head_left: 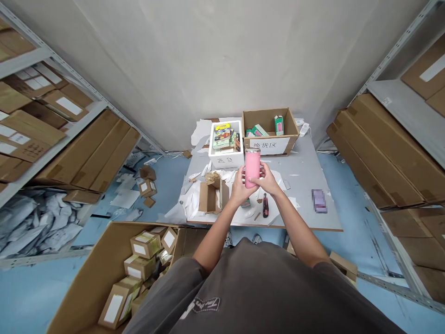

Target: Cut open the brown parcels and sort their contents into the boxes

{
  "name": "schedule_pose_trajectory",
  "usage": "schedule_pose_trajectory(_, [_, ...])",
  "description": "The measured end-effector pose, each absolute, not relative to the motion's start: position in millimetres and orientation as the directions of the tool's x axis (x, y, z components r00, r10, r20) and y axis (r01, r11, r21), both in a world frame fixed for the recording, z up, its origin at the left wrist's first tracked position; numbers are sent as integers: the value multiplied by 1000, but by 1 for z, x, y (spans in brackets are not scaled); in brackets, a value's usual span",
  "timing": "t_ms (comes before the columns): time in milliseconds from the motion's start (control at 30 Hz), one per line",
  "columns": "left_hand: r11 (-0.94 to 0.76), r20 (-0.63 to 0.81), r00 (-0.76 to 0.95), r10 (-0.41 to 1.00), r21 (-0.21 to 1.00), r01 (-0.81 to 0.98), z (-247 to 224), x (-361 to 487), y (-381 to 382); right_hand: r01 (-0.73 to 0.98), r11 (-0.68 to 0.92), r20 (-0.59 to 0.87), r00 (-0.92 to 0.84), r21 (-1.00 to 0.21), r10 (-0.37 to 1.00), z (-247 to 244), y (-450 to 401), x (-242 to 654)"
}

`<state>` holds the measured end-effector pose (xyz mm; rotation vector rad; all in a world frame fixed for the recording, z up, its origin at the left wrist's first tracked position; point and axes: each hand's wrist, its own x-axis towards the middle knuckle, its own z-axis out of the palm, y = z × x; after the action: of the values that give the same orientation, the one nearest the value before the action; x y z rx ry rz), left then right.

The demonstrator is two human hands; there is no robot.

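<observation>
A pink tumbler (252,166) with a silver rim is held upright above the table, between both hands. My left hand (239,189) wraps its left side and lower part. From the right, my right hand (267,180) grips it with the thumb across the front. Below the hands, a red and black utility knife (265,206) lies on the table. A small green box (245,203) is partly hidden by my left forearm. To the left stands an opened cardboard box (208,197) with crumpled brown paper (212,177) at its top.
At the table's back are a white foam box (226,161) with small packages and a carton (288,146) holding green boxes. A blurred purple item (319,201) lies right on the table (302,181). A large carton (86,260) of parcels stands front left; shelves flank both sides.
</observation>
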<state>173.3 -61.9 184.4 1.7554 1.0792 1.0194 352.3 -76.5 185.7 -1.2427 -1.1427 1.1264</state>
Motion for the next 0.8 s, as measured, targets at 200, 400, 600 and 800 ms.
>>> schedule_pose_trajectory(200, [-279, 192, 430, 882, 949, 149, 179, 155, -52, -110, -20, -16, -32, -994, 999, 196, -72, 342])
schedule_pose_trajectory(400, [-295, 200, 318, 927, 912, 284, 173, 150, -51, 45, -33, -26, 132, -998, 991, 194, -71, 323])
schedule_pose_trajectory(600, [-247, 185, 421, 888, 964, 98, 169, 139, -43, -47, -41, -41, 4, -998, 999, 198, -72, 318])
schedule_pose_trajectory(800, [-290, 191, 395, 899, 934, 207, 166, 127, -39, -11, -61, -62, 44, -998, 997, 188, -71, 308])
